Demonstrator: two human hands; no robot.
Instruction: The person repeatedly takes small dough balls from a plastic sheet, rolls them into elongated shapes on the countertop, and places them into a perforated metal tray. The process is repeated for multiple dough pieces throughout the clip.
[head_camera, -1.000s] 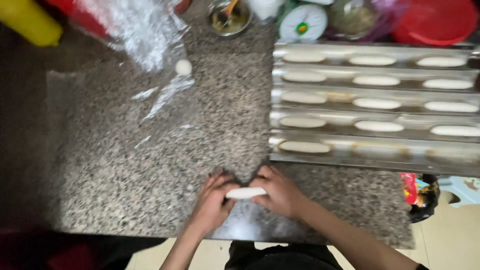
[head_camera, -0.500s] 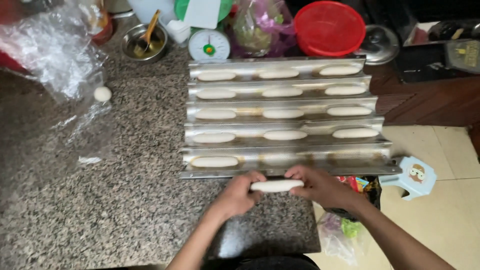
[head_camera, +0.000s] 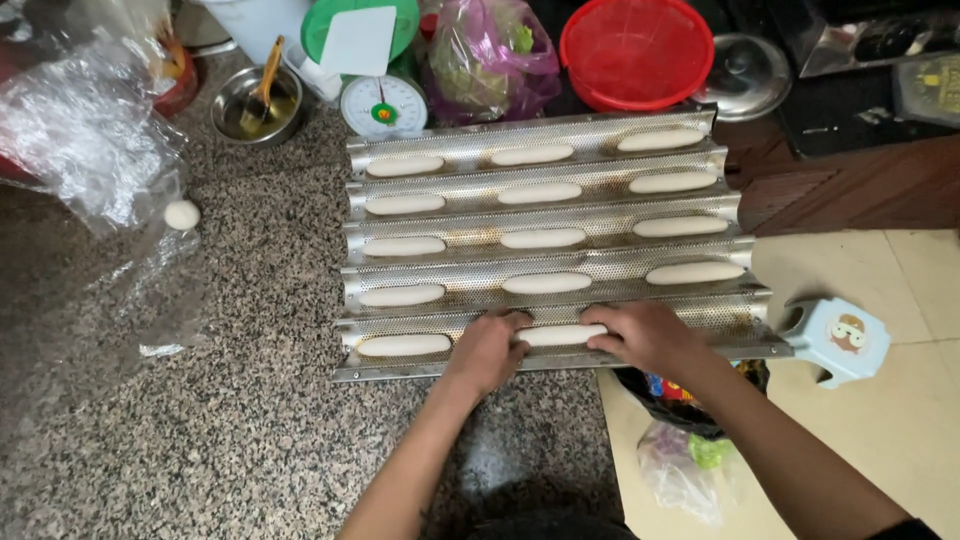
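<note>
At the far left of the granite counter (head_camera: 200, 420), a crumpled clear plastic sheet (head_camera: 85, 140) is being seen, with a small round ball of dough (head_camera: 181, 214) lying just beside its lower edge. Behind these, a small metal bowl (head_camera: 245, 105) with a wooden-handled utensil is standing, and next to it a green kitchen scale (head_camera: 383, 105) with a round dial.

A perforated metal baguette tray (head_camera: 450, 150) with five long channels is taking up the middle of the counter, its right end overhanging the counter edge. Shaped dough sticks are lying in every channel: three in each of the upper four rows, and one (head_camera: 404, 345) at the left of the nearest row.

The nearest channel is being attended to by both hands. A dough stick (head_camera: 560, 335) is being held lengthwise in the middle of that channel: its left end is being pinched by the curled fingers of the left hand (head_camera: 487, 350), and its right end is being gripped from above by the right hand (head_camera: 650, 338), fingers closed over it. Whether the stick is already resting fully on the metal cannot be told.

Behind the tray, a purple plastic bag (head_camera: 490, 60) and a red basin (head_camera: 635, 50) are standing. At the far right, a pale blue stool (head_camera: 840, 340) is sitting on the tiled floor.
</note>
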